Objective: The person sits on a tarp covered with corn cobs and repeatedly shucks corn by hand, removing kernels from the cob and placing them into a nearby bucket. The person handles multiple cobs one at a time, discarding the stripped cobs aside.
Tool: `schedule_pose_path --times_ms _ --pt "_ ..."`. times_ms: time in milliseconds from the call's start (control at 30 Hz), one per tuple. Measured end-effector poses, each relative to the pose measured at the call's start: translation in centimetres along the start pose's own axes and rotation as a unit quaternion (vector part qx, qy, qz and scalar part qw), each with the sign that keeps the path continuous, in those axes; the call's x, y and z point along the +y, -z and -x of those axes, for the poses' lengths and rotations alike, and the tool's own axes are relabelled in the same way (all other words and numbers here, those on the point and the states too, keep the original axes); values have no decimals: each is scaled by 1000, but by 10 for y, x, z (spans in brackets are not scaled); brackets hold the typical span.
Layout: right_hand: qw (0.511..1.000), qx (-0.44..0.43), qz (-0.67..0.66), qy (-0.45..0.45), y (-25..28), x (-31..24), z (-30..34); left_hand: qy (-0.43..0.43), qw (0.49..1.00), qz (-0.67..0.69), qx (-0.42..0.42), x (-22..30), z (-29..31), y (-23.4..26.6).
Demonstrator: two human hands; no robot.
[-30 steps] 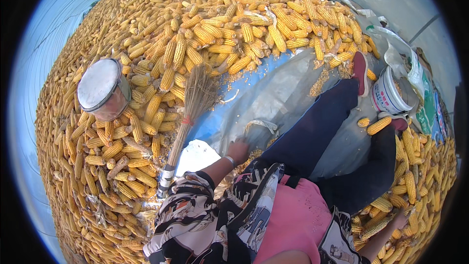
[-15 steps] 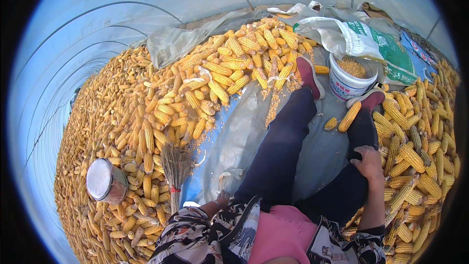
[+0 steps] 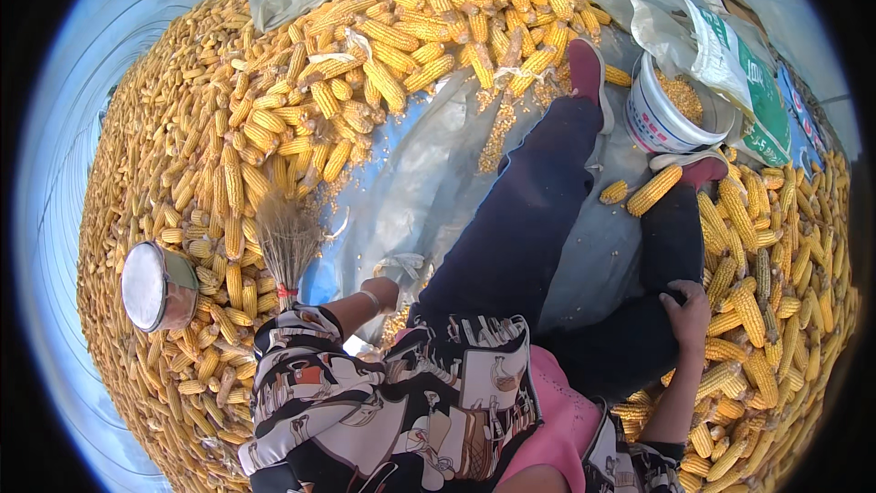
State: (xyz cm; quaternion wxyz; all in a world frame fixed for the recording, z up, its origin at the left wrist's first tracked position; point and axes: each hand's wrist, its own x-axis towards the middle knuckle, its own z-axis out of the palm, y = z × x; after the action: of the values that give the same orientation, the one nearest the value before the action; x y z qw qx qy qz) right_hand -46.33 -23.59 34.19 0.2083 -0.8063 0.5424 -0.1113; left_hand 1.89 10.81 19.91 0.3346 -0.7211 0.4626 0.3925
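Note:
My right hand (image 3: 686,312) rests on my bent right leg, its fingers laid over the dark trouser cloth and holding nothing. Down at the plastic sheet (image 3: 438,184), beside my left thigh, is my left hand (image 3: 381,293); its fingers are turned away, so I cannot make out whether it grips anything. Just beyond it lies a crumpled whitish strip of plastic (image 3: 400,263). A twig broom (image 3: 286,242) with a red tie stands left of that hand. Two corn cobs, a long one (image 3: 654,192) and a short one (image 3: 614,193), lie between my legs.
Corn cobs heap up on the left (image 3: 182,164) and right (image 3: 776,310). A white bucket (image 3: 650,119) with loose kernels stands by my feet, a green and white sack (image 3: 744,82) against it. A round lidded container (image 3: 157,288) sits on the left heap.
My view has tilted down and swung right, and my body leans left. My left hand has moved out along the sheet toward the broom. My right hand stays on my leg.

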Motion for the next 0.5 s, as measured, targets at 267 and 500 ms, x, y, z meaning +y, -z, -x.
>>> schedule_pose_path --times_ms 267,500 --pt "992 -79 93 -45 2 -57 -38 -122 981 125 -85 -68 -48 29" --pt "979 -122 142 -74 15 -124 -99 -170 952 183 -178 -99 -71 21"
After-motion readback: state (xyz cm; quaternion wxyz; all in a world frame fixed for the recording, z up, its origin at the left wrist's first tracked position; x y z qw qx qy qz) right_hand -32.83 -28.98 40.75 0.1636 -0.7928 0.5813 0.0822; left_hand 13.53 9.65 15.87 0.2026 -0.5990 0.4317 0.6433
